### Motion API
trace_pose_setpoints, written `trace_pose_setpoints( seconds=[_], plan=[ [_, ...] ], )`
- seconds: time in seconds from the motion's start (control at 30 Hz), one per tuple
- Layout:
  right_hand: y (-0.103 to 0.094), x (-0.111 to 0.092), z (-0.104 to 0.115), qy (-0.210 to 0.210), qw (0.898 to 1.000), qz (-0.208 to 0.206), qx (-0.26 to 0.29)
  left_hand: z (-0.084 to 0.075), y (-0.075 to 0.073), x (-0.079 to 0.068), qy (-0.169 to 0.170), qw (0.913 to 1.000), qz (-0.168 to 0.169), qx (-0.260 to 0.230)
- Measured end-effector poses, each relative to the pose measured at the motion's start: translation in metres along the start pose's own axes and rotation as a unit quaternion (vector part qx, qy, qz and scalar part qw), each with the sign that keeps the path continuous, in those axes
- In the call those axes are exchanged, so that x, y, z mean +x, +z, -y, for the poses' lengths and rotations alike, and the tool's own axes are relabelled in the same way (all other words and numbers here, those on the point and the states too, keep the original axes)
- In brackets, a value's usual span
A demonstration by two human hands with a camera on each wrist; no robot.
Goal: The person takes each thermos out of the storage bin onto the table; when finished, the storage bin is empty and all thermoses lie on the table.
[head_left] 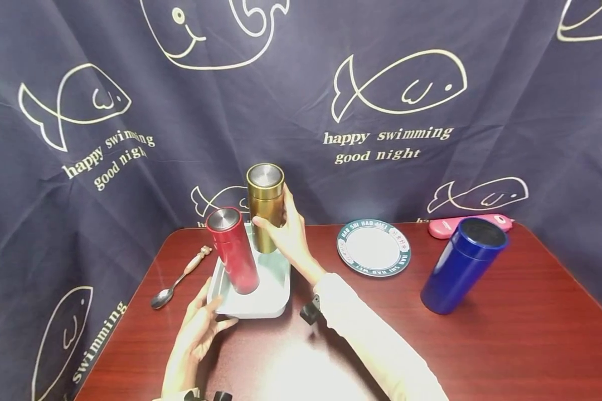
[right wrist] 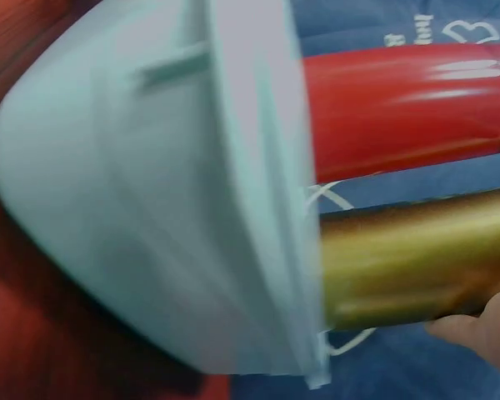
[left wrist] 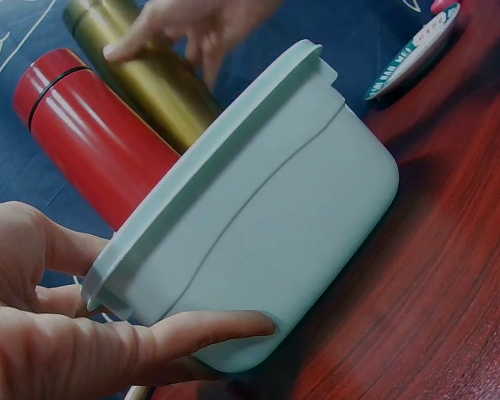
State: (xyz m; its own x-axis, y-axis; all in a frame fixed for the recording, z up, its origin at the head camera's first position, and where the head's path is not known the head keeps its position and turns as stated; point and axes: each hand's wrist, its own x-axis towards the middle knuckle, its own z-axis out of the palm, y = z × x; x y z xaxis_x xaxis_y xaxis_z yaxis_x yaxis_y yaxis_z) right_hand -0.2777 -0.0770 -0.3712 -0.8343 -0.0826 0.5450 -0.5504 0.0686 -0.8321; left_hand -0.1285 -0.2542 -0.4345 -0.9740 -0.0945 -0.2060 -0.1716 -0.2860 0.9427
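A pale green plastic basin (head_left: 275, 287) sits at the left of the table, with a red thermos (head_left: 238, 259) standing inside it. My left hand (head_left: 195, 326) grips the basin's near left corner; in the left wrist view its thumb (left wrist: 221, 329) lies along the outer wall and other fingers reach the rim. Around the gold thermos (head_left: 267, 209) my right hand (head_left: 292, 236) is wrapped from the right side. The gold thermos is upright behind the red one, its lower end within the basin, hidden by the wall in the right wrist view (right wrist: 408, 267).
Left of the basin lies a spoon (head_left: 183, 275) with a pale handle. A plate (head_left: 373, 248) with a green lettered rim is at the back, a blue thermos (head_left: 454, 273) stands at the right, and a pink case (head_left: 443, 227) lies behind it. A fish-print curtain (head_left: 301, 111) hangs behind.
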Motion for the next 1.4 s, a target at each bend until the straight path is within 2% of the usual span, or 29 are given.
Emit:
trace_pose_setpoints(
  seconds=[0.17,0.33,0.53,0.77,1.0,1.2,1.3,1.4],
  plan=[
    [-0.017,0.003,0.023,-0.006,0.999,-0.027,0.042,0.0,0.0,-0.001,-0.004,1.0,0.003,0.002],
    [-0.039,0.0,0.041,-0.005,0.995,-0.038,0.097,0.001,-0.001,-0.001,-0.005,1.0,-0.006,0.004],
    [-0.071,-0.011,0.053,-0.004,0.991,-0.059,0.116,-0.001,-0.001,-0.001,-0.003,0.9999,-0.001,0.011],
    [-0.108,-0.034,0.052,0.023,0.994,-0.057,0.086,-0.002,-0.002,-0.002,-0.008,0.9999,0.004,0.013],
    [-0.138,-0.065,0.042,0.087,0.994,-0.048,0.053,-0.003,-0.003,-0.002,-0.008,0.9999,0.012,0.005],
    [-0.161,-0.089,0.031,0.134,0.989,-0.06,-0.027,-0.003,-0.003,0.0,-0.017,0.9997,0.013,0.007],
    [-0.17,-0.098,0.026,0.141,0.987,-0.063,-0.054,-0.003,-0.003,0.0,-0.019,0.9997,0.014,0.005],
    [-0.178,-0.105,0.022,0.143,0.986,-0.061,-0.054,-0.003,-0.003,0.0,-0.02,0.9997,0.016,0.002]
  ],
)
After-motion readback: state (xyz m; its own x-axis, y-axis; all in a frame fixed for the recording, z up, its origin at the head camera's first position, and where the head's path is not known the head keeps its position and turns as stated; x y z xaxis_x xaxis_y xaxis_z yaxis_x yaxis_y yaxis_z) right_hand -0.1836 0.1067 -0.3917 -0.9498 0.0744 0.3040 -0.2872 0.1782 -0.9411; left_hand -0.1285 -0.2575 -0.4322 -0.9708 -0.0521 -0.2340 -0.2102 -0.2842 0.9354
